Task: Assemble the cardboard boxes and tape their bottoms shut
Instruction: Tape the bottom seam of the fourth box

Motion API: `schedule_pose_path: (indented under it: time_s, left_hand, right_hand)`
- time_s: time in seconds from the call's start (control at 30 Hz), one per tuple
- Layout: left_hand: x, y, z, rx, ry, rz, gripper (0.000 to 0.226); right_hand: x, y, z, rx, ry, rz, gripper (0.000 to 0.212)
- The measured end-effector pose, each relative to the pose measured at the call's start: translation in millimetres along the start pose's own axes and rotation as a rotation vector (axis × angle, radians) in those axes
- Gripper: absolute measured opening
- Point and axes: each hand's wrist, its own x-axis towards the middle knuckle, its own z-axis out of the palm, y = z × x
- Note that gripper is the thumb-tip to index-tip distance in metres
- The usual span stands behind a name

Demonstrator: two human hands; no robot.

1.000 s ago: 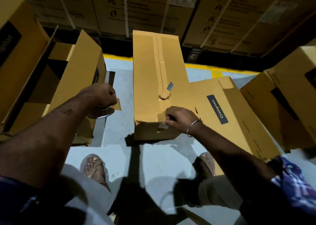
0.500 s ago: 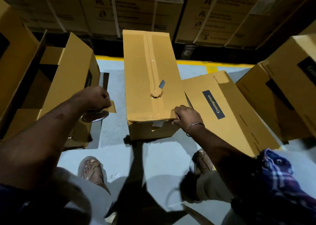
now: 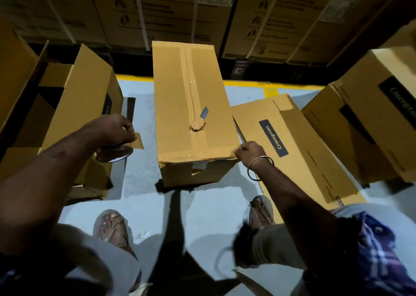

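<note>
You had the tall brown cardboard box [image 3: 191, 106] standing on the pale grey floor [image 3: 139, 183] between your feet and the stacked cartons, its taped bottom facing up. A strip of clear-brown tape ran down the centre seam and over the near edge, with a crumpled lump of tape [image 3: 197, 125] partway along, so this box looked close to done. Your right hand [image 3: 248, 152] gripped the near right corner of that box, fingers curled over the edge. Your left hand [image 3: 112, 130] held the roll of brown packing tape [image 3: 114, 155] off to the left of the box, apart from it, fingers curled round the roll and a loose tail of tape sticking out to the right.

What was left, by my reading: the flattened brown carton with the dark blue label [image 3: 292, 147] lying just right of the box was not yet opened or taped. The open brown box on your left [image 3: 81, 106] showed loose flaps. Another brown carton on the far right [image 3: 371, 115] crowded that side, so you had little floor room to turn the finished box away
</note>
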Motion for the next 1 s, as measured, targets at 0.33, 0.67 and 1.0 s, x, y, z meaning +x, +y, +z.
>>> schedule_pose_path:
  time_s: [0.33, 0.67, 1.0]
  left_hand:
    - [1.7, -2.4, 0.9, -0.008, -0.014, -0.011, 0.017]
    - [-1.0, -1.8, -0.1, 0.0, -0.016, 0.002, 0.018]
    - [0.8, -4.6, -0.3, -0.014, -0.007, -0.009, 0.017]
  right_hand:
    - [-1.1, 8.2, 15.9, 0.508, -0.046, 0.28, 0.033]
    - [-5.7, 13.8, 17.9, 0.925, -0.179, 0.417, 0.034]
    - [-8.4, 15.1, -13.5, -0.118, 0.036, -0.198, 0.03]
